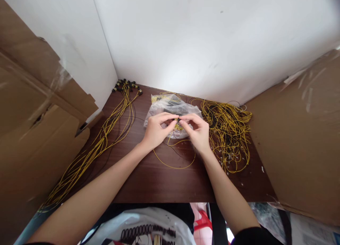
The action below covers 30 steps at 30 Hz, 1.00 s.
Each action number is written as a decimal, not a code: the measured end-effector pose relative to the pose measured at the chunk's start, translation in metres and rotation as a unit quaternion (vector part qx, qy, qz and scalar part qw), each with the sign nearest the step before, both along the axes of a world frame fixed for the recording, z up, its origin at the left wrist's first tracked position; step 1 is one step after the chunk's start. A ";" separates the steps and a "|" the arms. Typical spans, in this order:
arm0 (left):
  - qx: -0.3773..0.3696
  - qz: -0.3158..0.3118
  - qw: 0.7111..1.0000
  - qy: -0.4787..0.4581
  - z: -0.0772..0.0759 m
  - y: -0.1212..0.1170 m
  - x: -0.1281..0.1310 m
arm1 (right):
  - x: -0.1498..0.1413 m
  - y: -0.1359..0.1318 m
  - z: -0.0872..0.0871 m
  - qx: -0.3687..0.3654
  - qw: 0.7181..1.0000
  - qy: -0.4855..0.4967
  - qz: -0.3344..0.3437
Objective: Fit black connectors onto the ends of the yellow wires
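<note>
My left hand (156, 131) and my right hand (198, 131) meet at the fingertips above a dark wooden table (164, 181). Between them they pinch a small black connector (177, 120) on the end of a thin yellow wire (174, 164), which loops down onto the table below my wrists. Right behind my fingers lies a clear plastic bag (167, 105) holding small yellow and black parts.
A laid-out bundle of yellow wires (106, 138) with black connectors (126, 85) runs along the left. A tangled heap of yellow and black wires (228, 128) lies on the right. Cardboard sheets (32, 131) (300, 138) flank the table; a white wall stands behind.
</note>
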<state>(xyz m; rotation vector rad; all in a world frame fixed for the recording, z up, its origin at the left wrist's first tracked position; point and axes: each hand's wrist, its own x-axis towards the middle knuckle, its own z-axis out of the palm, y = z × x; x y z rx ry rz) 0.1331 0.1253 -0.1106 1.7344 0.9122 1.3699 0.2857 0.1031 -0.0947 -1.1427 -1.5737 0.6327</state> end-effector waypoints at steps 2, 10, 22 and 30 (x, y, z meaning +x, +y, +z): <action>0.000 -0.001 1.000 -0.006 0.001 0.000 0.000 | 0.000 0.000 0.000 -0.004 1.000 -0.007 -0.006; -0.012 0.003 1.000 -0.011 -0.002 0.000 0.001 | -0.001 0.000 -0.001 0.005 1.000 -0.008 -0.003; -0.078 0.005 0.995 -0.066 -0.003 -0.002 0.004 | 0.000 -0.001 0.000 0.002 0.999 -0.043 -0.010; -0.101 0.009 0.992 -0.073 0.000 -0.004 0.004 | -0.004 -0.004 -0.001 0.026 0.996 -0.076 -0.040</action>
